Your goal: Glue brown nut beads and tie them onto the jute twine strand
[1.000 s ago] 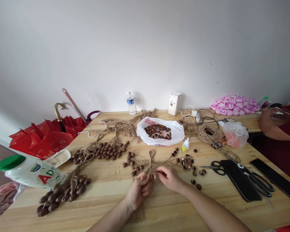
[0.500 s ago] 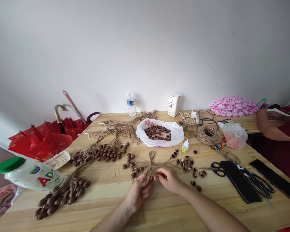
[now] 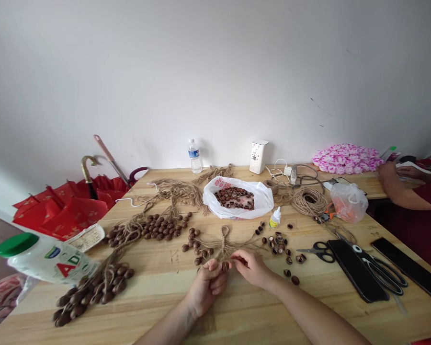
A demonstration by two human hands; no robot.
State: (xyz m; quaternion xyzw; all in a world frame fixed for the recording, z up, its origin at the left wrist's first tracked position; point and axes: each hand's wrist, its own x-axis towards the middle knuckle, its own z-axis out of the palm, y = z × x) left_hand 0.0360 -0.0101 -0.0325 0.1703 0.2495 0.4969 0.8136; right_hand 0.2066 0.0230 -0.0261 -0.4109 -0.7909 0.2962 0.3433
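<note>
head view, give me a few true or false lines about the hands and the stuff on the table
1. The left hand and the right hand both pinch the twine bundle. True.
2. The plastic bag is empty. False: it holds brown nut shells.
3. The scissors lie to the right of the right hand. True.
4. The water bottle lies on its side. False: it stands upright.
5. A small glue bottle stands beside the plastic bag. True.
</note>
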